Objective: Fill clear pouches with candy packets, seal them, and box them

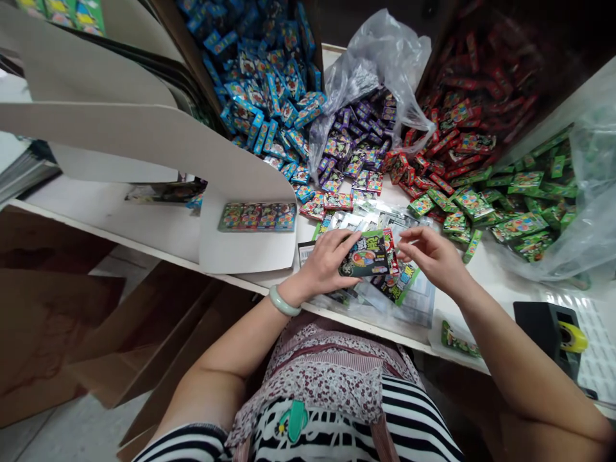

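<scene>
My left hand [330,260] is closed around a small flat green-and-black box [366,254] with a colourful round print. A red box [392,247] shows its edge at the right side of it; whether the hand grips that one too is partly hidden. Close to the red edge is my right hand [430,256], its fingers bent and a little apart, with nothing visible in them. Below both hands lie clear plastic sleeves [418,301] and another green-and-black printed piece [397,282] on the white table [163,240].
Behind the hands are heaps of small blue boxes [269,96], purple boxes [356,141], red boxes [447,147] and green boxes [522,199]. A white card display [250,253] holding a row of boxes stands left. A tape dispenser [548,330] sits right. Plastic bags [385,51] overhang the heaps.
</scene>
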Demonstrator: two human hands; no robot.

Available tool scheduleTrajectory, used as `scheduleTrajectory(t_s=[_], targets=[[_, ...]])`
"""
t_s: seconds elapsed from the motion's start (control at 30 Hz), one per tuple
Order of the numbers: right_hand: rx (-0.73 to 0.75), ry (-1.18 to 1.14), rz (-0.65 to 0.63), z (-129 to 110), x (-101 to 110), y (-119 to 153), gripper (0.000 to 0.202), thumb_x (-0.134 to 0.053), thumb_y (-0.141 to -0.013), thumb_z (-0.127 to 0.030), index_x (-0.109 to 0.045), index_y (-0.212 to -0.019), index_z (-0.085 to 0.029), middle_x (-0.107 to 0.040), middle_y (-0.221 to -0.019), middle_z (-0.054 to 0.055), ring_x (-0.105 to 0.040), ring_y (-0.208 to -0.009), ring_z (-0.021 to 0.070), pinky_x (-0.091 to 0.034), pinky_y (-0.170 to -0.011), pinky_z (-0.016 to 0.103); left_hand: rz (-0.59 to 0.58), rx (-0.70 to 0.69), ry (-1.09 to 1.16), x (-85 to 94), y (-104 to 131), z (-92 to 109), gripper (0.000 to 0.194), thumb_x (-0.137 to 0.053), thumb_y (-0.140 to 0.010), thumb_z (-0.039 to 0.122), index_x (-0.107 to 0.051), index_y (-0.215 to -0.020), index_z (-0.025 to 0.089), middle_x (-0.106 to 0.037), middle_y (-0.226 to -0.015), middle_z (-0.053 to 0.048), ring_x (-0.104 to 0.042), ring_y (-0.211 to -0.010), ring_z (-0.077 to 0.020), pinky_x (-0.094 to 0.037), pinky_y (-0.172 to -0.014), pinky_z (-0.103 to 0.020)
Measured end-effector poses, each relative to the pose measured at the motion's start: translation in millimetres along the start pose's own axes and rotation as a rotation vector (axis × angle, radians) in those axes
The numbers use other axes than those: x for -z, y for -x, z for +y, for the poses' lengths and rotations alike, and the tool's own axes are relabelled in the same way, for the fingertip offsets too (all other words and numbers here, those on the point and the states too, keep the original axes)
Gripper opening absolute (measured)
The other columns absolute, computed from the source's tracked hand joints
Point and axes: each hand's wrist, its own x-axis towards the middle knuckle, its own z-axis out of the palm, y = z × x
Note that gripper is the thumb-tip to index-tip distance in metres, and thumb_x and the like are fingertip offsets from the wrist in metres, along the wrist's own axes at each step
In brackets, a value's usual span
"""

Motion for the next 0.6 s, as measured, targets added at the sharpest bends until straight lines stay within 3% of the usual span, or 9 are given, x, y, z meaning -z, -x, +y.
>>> scheduleTrajectory(t_s=[0.1,0.17,0.23,0.3,0.4,0.5,0.6], targets=[[-0.056,-0.021,-0.207,-9,3,3,0.044,-0.069,-0.080,-0.059,-0.055,-0.104,-0.024,-0.073,-0.082,0.002,-0.069,-0.069,0.0176,-0.057,-0.063,0.033,0.001,-0.018,0.026,-1.5,-1,-1,0.096,-0.065,-0.082,0.062,-0.022,-0.156,0.018,-0.052,-0.134,-0.019,-0.052,-0.123,-0.0359,-0.043,-0.105,-0.053],[-0.060,-0.021,-0.260,-14,11,-11,0.046,-0.068,-0.081,-0.060,-0.056,-0.105,-0.023,-0.074,-0.081,0.003,-0.069,-0.067,0.0174,-0.056,-0.060,0.031,0.019,-0.003,0.050,-1.1,-2,-2,0.098,-0.066,-0.081,0.064,-0.023,-0.156,0.018,-0.052,-0.132,-0.019,-0.053,-0.122,-0.0354,-0.044,-0.103,-0.053],[-0.003,0.028,-0.161,-14,18,-42,0.043,-0.068,-0.081,-0.058,-0.060,-0.100,-0.021,-0.074,-0.082,0.005,-0.069,-0.068,0.0169,-0.055,-0.061,0.030,0.032,0.027,0.074,1.5,-3,-3,0.099,-0.067,-0.080,0.064,-0.023,-0.156,0.019,-0.051,-0.131,-0.018,-0.053,-0.121,-0.0350,-0.045,-0.103,-0.053],[0.052,0.133,0.017,-8,18,-90,0.036,-0.069,-0.082,-0.053,-0.062,-0.093,-0.019,-0.073,-0.080,0.006,-0.069,-0.068,0.0167,-0.055,-0.064,0.030,0.030,0.032,0.100,5.7,-3,-2,0.100,-0.068,-0.079,0.065,-0.023,-0.156,0.020,-0.051,-0.131,-0.018,-0.053,-0.121,-0.0349,-0.046,-0.102,-0.053],[0.017,0.373,0.126,1,-3,-173,0.024,-0.068,-0.084,-0.035,-0.064,-0.099,-0.016,-0.074,-0.090,0.009,-0.071,-0.080,0.0216,-0.056,-0.076,0.037,0.030,0.025,0.150,13.3,-4,1,0.101,-0.068,-0.079,0.065,-0.020,-0.157,0.021,-0.051,-0.131,-0.017,-0.053,-0.121,-0.0344,-0.047,-0.102,-0.053],[-0.024,0.609,0.219,5,-35,-243,0.048,-0.069,-0.081,-0.028,-0.057,-0.126,-0.015,-0.072,-0.110,0.015,-0.068,-0.104,0.0297,-0.051,-0.094,0.045,0.068,0.032,0.183,20.0,-2,4,0.102,-0.068,-0.079,0.064,-0.019,-0.158,0.021,-0.051,-0.132,-0.017,-0.053,-0.122,-0.0340,-0.048,-0.103,-0.053],[-0.102,0.660,0.271,8,-57,-283,0.068,-0.071,-0.078,-0.029,-0.045,-0.140,-0.014,-0.066,-0.125,0.020,-0.062,-0.117,0.0336,-0.046,-0.101,0.049,0.105,0.051,0.206,25.2,3,5,0.104,-0.069,-0.078,0.065,-0.020,-0.157,0.020,-0.051,-0.132,-0.018,-0.054,-0.122,-0.0334,-0.050,-0.102,-0.052]])
